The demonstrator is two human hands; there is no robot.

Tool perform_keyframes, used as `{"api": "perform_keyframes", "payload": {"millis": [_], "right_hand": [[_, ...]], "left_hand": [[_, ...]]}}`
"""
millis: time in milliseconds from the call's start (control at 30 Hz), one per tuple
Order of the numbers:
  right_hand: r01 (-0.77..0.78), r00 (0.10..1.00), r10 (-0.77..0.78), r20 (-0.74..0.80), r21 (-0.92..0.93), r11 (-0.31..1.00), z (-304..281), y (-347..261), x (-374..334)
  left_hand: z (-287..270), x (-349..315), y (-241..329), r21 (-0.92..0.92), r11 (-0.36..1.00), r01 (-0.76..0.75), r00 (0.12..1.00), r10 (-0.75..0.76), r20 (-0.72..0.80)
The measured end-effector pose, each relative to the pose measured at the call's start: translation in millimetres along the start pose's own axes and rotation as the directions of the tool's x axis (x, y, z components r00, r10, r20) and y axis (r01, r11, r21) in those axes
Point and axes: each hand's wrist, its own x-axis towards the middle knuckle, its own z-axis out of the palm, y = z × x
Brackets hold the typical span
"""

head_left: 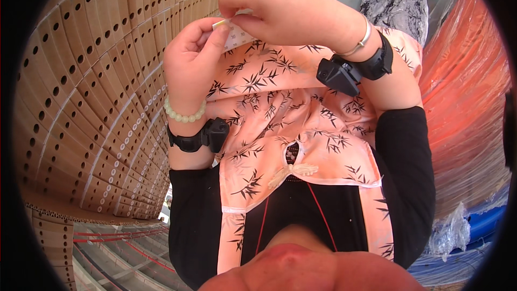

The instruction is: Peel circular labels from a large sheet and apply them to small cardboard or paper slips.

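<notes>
A small white sheet of printed stickers (235,39) is held up in front of my apron, with a yellowish corner at its upper left. My left hand (195,56) is closed on it, the thumb pressing its left end against the curled fingers. At the sheet's upper edge, my right hand (269,8) is closed in a pinch, thumb against bent fingers. Those fingers hide part of the sheet, and I cannot make out whether a single sticker is between them. The peach apron (285,108) with black leaf sprigs spreads below both hands.
Stacked brown cardboard boxes (81,75) with rows of round holes rise along my left. On my right stands an orange-red load (463,81) in clear film, with a blue thing (487,221) below it. A leg in grey patterned trousers (396,0) extends beyond the apron.
</notes>
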Motion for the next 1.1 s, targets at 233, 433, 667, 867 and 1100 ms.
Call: {"api": "perform_keyframes", "payload": {"millis": [233, 433, 667, 867, 1100], "right_hand": [[-0.006, 1.0, 0.006, -0.011, 0.008, 1.0, 1, -3, 2], [0.016, 1.0, -0.015, -0.017, 0.017, 1.0, 7, 0, 2], [0.087, 0.991, -0.105, -0.081, -0.194, 0.977, 28, 11, 0], [0.054, 0.998, -0.053, -0.038, 0.024, 0.998, 7, 1, 1], [0.047, 0.999, -0.047, -0.005, 0.049, 0.998, 14, 6, 0]], "left_hand": [[0, -1, -1, -0.05, 0.999, -0.021, 0.999, 0.019, -0.05], [-6, 1, -6, -0.055, 0.998, -0.027, 0.999, 0.025, -0.032], [7, 1, 3, -0.103, 0.994, -0.034, 0.994, 0.023, -0.107], [3, -3, -4, 0.059, 0.998, -0.015, 0.997, 0.019, -0.072], [4, -4, -4, 0.156, 0.988, 0.003, 0.999, 0.002, -0.036]]}}
